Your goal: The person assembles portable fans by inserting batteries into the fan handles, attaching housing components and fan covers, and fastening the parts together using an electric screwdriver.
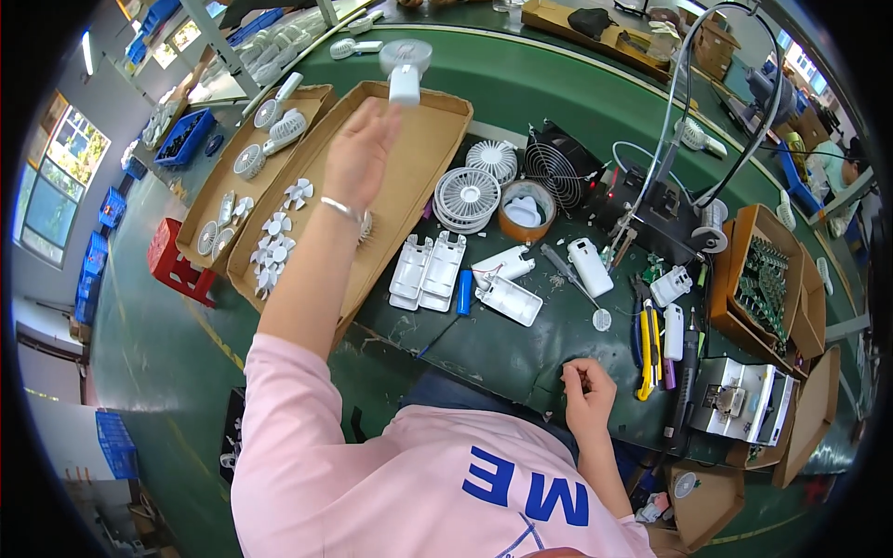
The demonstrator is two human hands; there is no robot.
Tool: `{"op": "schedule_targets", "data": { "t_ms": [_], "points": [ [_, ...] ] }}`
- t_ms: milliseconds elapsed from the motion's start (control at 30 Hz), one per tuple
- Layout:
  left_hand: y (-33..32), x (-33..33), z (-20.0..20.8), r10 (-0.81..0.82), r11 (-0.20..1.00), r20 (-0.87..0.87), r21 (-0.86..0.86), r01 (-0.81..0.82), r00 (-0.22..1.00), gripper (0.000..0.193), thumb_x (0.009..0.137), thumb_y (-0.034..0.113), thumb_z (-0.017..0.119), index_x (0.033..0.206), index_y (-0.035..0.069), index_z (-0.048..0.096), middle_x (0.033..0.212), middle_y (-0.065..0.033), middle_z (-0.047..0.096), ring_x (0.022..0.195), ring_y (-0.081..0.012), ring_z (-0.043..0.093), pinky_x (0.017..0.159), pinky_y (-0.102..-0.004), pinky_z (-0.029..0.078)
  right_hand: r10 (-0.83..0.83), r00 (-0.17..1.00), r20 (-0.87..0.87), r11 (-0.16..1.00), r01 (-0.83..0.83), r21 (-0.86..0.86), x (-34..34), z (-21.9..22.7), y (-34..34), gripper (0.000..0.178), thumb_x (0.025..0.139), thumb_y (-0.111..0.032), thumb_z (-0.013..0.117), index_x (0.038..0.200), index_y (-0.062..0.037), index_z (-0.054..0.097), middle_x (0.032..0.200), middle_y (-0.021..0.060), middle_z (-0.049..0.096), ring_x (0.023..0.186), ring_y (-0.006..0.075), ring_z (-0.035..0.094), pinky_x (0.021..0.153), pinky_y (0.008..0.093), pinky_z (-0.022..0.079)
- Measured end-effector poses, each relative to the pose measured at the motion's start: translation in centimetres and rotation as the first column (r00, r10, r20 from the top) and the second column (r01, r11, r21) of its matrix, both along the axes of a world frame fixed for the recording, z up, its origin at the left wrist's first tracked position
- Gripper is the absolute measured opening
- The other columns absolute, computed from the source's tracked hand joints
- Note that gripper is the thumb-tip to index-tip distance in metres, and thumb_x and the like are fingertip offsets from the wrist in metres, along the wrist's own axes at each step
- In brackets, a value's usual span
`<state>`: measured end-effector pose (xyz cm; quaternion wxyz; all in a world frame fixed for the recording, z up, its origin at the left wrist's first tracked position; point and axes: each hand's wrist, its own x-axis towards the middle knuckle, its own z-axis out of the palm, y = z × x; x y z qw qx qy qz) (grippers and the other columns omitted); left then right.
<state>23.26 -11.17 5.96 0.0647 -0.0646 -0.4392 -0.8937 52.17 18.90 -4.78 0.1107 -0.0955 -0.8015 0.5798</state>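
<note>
Head view, looking down on a green bench [521,349] crowded with parts. Left hand [358,153] stretched far forward over a long cardboard tray [419,167], fingers spread wide and empty, fingertips just beside the handle of a small white handheld fan [405,67] sitting at the tray's far end; whether touching it, cannot tell. Thin bracelet [340,209] on that wrist, pink sleeve below. White fan blades [274,240] scattered along the tray's left side. Second cardboard tray [223,200] further left, with more handheld fans [270,130] and round grilles. Right hand [588,391] near the bench's front edge, fingers curled narrow, pinched together on something too small to make out. Between the hands: stacked white fan grilles [468,197], a roll of brown tape [526,210], white housing halves [428,272], a blue marker [464,292]. Further right: a black fan [561,167], yellow-handled pliers [645,352], a box of green circuit boards [763,284].
</note>
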Motion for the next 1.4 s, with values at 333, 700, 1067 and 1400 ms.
{"op": "schedule_targets", "data": {
  "t_ms": [333,700,1067,1400],
  "points": [
    [-5.4,7.1,-3.9,0.255,-0.662,-0.158,-0.747,0.053,0.954,0.078,0.064,0.035,0.078,0.132,0.016,0.045,0.123,-0.0246,0.051,0.117,-0.0398,0.046,0.102,-0.0558,0.026,0.013,0.999,-0.050,0.999,-0.011,0.036,-0.2,0.0,0.1,0.002,0.082,0.000,0.060,0.080,0.0012,0.060,0.067,0.0063,0.056,0.055,0.0110,0.051,0.052,0.0236,0.040],
    [-0.5,13.8,1.2,0.027,0.999,-0.044,-0.046,-0.029,0.999,0.060,0.088,0.039,0.049,0.135,0.005,0.036,0.122,-0.0168,0.053,0.110,-0.0334,0.055,0.095,-0.0425,0.045,0.119,0.982,0.144,0.861,-0.030,-0.508,1.1,1.8,-1.2,0.010,0.088,-0.002,0.054,0.097,0.0017,0.058,0.079,0.0069,0.062,0.064,0.0111,0.056,0.059,0.0232,0.047],
    [13.4,20.2,-5.0,-0.618,0.786,0.435,0.370,0.495,0.655,0.071,0.093,0.060,0.019,0.133,0.005,0.038,0.128,-0.0240,0.050,0.107,-0.0333,0.057,0.090,-0.0434,0.048,0.472,0.872,0.129,0.527,-0.161,-0.835,1.1,3.8,-2.8,0.043,0.094,-0.009,0.049,0.133,-0.0007,0.034,0.109,0.0093,0.058,0.079,0.0117,0.058,0.068,0.0249,0.048],
    [13.6,23.3,-5.8,-0.702,0.693,0.311,0.088,0.716,0.641,0.049,0.086,0.016,0.053,0.129,0.000,0.034,0.113,-0.0228,0.055,0.105,-0.0328,0.059,0.094,-0.0423,0.045,0.147,0.987,-0.070,0.805,-0.160,-0.572,3.7,2.7,-0.5,0.026,0.091,-0.001,0.048,0.117,0.0028,0.052,0.103,0.0108,0.062,0.081,0.0113,0.059,0.074,0.0255,0.049]
  ]
}}
